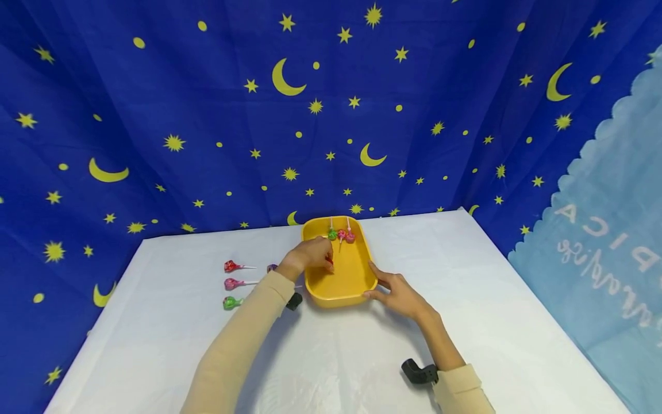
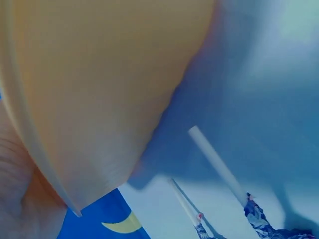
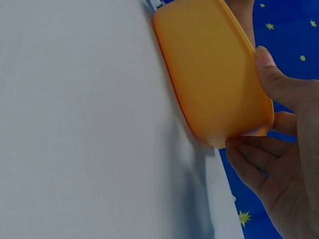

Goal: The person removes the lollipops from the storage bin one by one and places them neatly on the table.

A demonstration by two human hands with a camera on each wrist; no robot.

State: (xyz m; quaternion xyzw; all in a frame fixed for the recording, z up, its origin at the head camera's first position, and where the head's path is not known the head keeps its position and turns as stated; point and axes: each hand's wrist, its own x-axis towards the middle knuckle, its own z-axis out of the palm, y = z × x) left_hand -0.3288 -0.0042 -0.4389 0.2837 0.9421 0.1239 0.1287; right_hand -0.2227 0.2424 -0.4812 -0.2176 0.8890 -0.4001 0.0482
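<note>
My left hand (image 1: 314, 253) reaches over the left rim into a yellow plastic tray (image 1: 343, 302). Its curled fingers pinch a small red lollipop (image 1: 329, 262), mostly hidden by the hand. At the tray's far end lie a green lollipop (image 1: 332, 234) and pink ones (image 1: 350, 237). My right hand (image 1: 397, 294) grips the tray's near right corner, thumb at the rim and fingers against the outer wall, as the right wrist view shows. The tray's outer side fills much of the left wrist view, beside purple-wrapped lollipops (image 2: 256, 214).
Left of the tray, a red lollipop (image 1: 231, 266), a pink one (image 1: 231, 284) and a green one (image 1: 230, 303) lie in a column on the white table (image 1: 155, 322). My left forearm covers part of that area. A blue star-patterned curtain (image 1: 331, 126) hangs behind.
</note>
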